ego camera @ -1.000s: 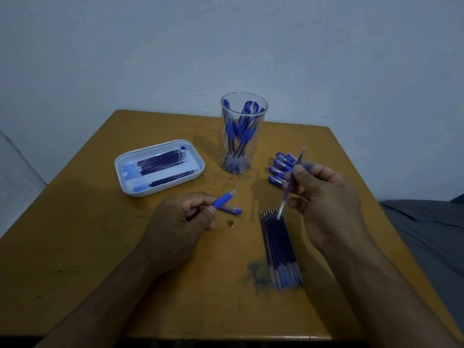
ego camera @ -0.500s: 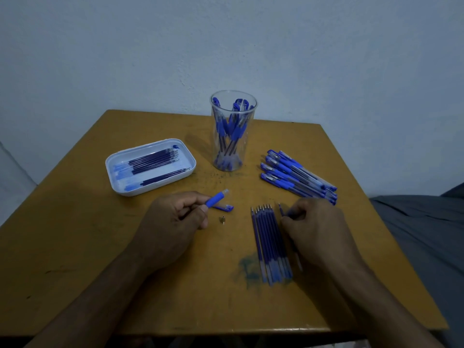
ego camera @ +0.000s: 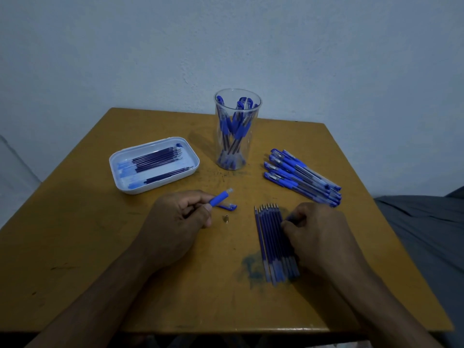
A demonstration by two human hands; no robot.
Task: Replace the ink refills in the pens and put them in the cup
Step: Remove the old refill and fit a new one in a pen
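Roughly midway, I'd judge: the clear plastic cup (ego camera: 237, 129) at the back of the worn yellow-brown desk (ego camera: 82, 247) already stands full of several blue capped pens, while a heap of blue-gripped pens (ego camera: 302, 177) lies untouched to its right, near the desk's edge. To the cup's left, the white oblong tray (ego camera: 118, 172) holds dark spent refills, which suggests a fair number of swaps are done. The person's left hand (ego camera: 175, 219) has its fingers closed around an opened pen barrel with a blue grip (ego camera: 221, 197), its open end pointing up toward the cup; just beside it on the desk lie a blue pen cap (ego camera: 228, 207) and a small brass tip piece (ego camera: 226, 219). The right hand (ego camera: 316, 234) rests on the row of fresh blue refills (ego camera: 275, 242) laid side by side, fingers curled down at the row's right edge; whether they have pinched one refill I cannot tell. For this pen, the new refill, the tip and the cap all remain to be fitted before it joins the cup, and then the heap awaits.
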